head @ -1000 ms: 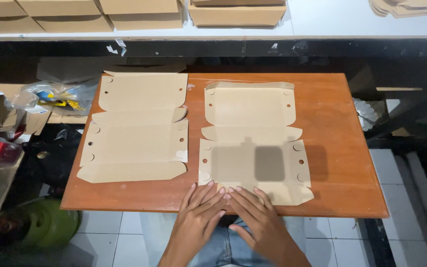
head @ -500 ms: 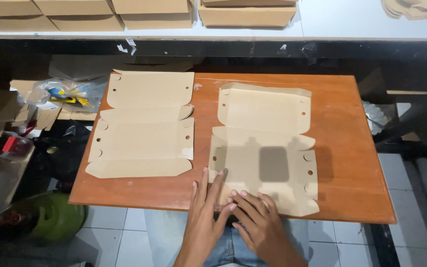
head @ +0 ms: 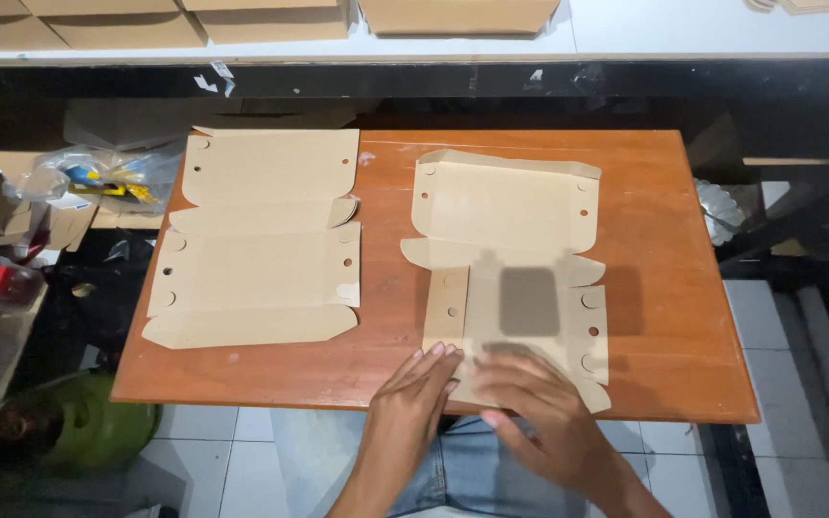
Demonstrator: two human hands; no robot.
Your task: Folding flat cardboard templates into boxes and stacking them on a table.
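Hands flat, fingers extended, nothing gripped: left hand (head: 421, 391) and right hand (head: 530, 403) press the near flap of the unfolded cardboard box blank (head: 510, 269) on the wooden table (head: 664, 317); second blank (head: 261, 240) lies well left of them

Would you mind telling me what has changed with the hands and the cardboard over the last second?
Both hands have crept up the right box blank: the left hand and right hand now press its near flap, and the left side flap has come to lie folded inward. The left box blank stays flat and untouched on the wooden table; the apparent shift is mostly head movement.
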